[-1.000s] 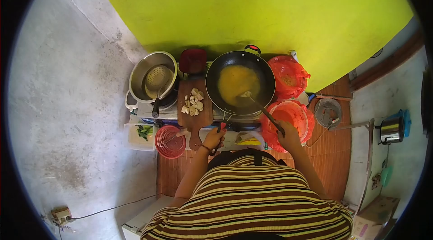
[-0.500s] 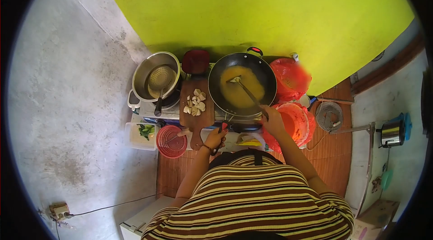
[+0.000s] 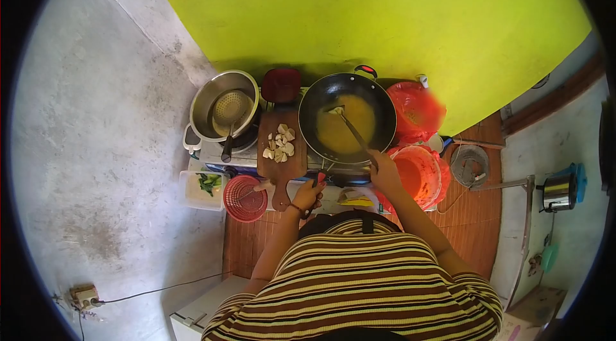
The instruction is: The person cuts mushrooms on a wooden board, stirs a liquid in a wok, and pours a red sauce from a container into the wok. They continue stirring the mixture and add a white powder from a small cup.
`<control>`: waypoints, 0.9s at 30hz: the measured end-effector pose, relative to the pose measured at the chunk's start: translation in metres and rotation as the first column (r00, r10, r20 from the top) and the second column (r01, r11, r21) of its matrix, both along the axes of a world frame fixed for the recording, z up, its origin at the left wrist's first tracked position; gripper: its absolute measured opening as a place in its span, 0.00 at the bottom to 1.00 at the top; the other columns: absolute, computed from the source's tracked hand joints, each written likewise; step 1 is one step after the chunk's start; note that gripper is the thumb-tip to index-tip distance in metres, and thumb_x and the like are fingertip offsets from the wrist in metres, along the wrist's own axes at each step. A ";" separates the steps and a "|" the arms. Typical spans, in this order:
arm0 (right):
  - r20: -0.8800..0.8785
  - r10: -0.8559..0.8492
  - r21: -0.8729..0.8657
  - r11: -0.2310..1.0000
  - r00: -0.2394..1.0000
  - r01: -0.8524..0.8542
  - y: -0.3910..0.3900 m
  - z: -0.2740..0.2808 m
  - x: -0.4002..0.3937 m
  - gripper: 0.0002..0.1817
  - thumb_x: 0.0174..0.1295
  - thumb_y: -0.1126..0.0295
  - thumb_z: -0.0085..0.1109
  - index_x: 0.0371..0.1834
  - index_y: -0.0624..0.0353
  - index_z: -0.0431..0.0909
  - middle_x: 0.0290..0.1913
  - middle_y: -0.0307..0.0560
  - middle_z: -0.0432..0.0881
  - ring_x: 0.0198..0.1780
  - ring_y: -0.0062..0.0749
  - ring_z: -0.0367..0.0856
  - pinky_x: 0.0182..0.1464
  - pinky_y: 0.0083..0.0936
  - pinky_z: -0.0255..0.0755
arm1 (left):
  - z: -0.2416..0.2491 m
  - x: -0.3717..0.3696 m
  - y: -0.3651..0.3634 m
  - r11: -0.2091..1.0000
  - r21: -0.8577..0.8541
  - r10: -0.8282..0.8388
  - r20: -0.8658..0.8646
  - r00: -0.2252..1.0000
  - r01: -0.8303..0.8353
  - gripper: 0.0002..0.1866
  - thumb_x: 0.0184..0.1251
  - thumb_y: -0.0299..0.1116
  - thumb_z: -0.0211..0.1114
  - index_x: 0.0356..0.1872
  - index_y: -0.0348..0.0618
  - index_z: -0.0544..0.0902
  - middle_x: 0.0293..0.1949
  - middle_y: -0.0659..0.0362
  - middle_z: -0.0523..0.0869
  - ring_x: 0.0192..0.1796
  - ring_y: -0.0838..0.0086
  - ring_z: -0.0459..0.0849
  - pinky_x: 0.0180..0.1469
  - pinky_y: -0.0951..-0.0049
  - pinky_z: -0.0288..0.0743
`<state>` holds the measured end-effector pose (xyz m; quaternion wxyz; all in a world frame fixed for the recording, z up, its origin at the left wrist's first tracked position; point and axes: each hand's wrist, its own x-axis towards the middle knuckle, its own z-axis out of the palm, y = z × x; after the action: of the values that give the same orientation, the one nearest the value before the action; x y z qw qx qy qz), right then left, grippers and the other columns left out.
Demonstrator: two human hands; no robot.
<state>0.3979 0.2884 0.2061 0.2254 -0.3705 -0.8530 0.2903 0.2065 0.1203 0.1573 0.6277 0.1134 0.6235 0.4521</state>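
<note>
on the stove (image 3: 244,161), the wok (image 3: 314,96) sat with its handle (image 3: 321,178) clasped in the left hand (image 3: 307,196), likely for steadiness. the right hand (image 3: 385,171) gripped a spatula (image 3: 355,131) by its shaft, probably sparing fingers the yellow liquid (image 3: 337,137).

Saw one black pan (image 3: 310,107), one stirrer (image 3: 353,130), one spoon with holes (image 3: 229,107), one cutting board (image 3: 294,168), one round red basket (image 3: 254,213), one see-through box (image 3: 192,196), one dark red bowl (image 3: 281,86). Silver pots (image 3: 204,98) were two. Red bags (image 3: 443,182) were two. White chunks (image 3: 280,143) were many, too bunched for sure count.
</note>
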 end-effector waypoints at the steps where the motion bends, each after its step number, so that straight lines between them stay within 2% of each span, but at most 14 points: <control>1: 0.008 0.004 0.010 1.000 1.000 -0.004 -0.003 0.004 0.005 0.22 0.52 0.79 0.52 0.52 0.54 0.72 0.39 0.59 0.75 0.42 0.56 0.76 0.44 0.44 0.72 | -0.004 0.000 0.000 1.000 0.005 0.001 0.000 1.000 -0.001 0.13 0.67 0.42 0.60 0.35 0.44 0.71 0.19 0.65 0.72 0.14 0.79 0.70 0.16 0.78 0.64; 8: 0.141 -0.003 -0.028 1.000 0.990 0.007 -0.020 0.031 0.042 0.19 0.54 0.76 0.52 0.51 0.54 0.73 0.38 0.56 0.75 0.39 0.56 0.77 0.40 0.44 0.73 | -0.008 0.000 0.000 1.000 0.006 -0.005 -0.013 1.000 0.005 0.13 0.67 0.42 0.59 0.35 0.44 0.71 0.20 0.65 0.72 0.14 0.80 0.69 0.16 0.79 0.64; 11: 0.125 0.002 -0.041 0.999 0.992 0.003 -0.027 0.038 0.056 0.20 0.50 0.79 0.51 0.49 0.59 0.73 0.35 0.59 0.73 0.39 0.57 0.74 0.40 0.43 0.70 | -0.009 -0.002 0.000 1.000 0.017 -0.019 0.009 1.000 0.019 0.12 0.67 0.42 0.59 0.36 0.44 0.72 0.21 0.65 0.72 0.16 0.80 0.71 0.17 0.78 0.66; 17: 0.136 0.011 -0.066 0.998 0.991 -0.002 -0.034 0.052 0.076 0.19 0.49 0.80 0.52 0.48 0.60 0.73 0.35 0.58 0.73 0.38 0.56 0.75 0.39 0.43 0.69 | -0.006 -0.002 0.000 1.000 0.013 -0.007 0.014 1.000 0.006 0.12 0.67 0.42 0.59 0.36 0.44 0.72 0.23 0.63 0.73 0.20 0.79 0.73 0.19 0.76 0.71; 20: 0.182 0.015 -0.094 0.996 0.983 0.003 -0.032 0.063 0.086 0.19 0.50 0.78 0.51 0.48 0.55 0.74 0.35 0.58 0.74 0.39 0.55 0.76 0.40 0.43 0.72 | -0.004 -0.002 -0.001 1.000 0.019 -0.013 0.017 1.000 0.013 0.13 0.67 0.42 0.59 0.38 0.43 0.72 0.23 0.62 0.74 0.19 0.77 0.74 0.20 0.76 0.73; 23: 0.176 0.042 -0.125 0.992 0.983 -0.020 -0.029 0.080 0.092 0.20 0.50 0.79 0.51 0.48 0.56 0.74 0.35 0.58 0.74 0.39 0.55 0.76 0.41 0.42 0.71 | 0.013 -0.005 -0.001 0.998 -0.017 -0.059 0.042 0.997 0.060 0.13 0.68 0.42 0.59 0.40 0.42 0.71 0.25 0.61 0.75 0.20 0.72 0.80 0.20 0.75 0.75; 27: 0.155 0.064 -0.140 0.989 0.986 -0.042 -0.022 0.089 0.097 0.20 0.49 0.80 0.51 0.48 0.56 0.74 0.35 0.57 0.74 0.39 0.55 0.76 0.40 0.42 0.71 | -0.001 -0.005 -0.001 1.000 0.030 -0.012 0.089 0.996 0.010 0.15 0.68 0.42 0.58 0.43 0.41 0.70 0.28 0.59 0.77 0.26 0.65 0.85 0.22 0.75 0.78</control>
<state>0.4949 0.2665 0.2950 0.1232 -0.3839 -0.8561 0.3233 0.2016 0.1190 0.1566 0.6557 0.1056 0.5875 0.4624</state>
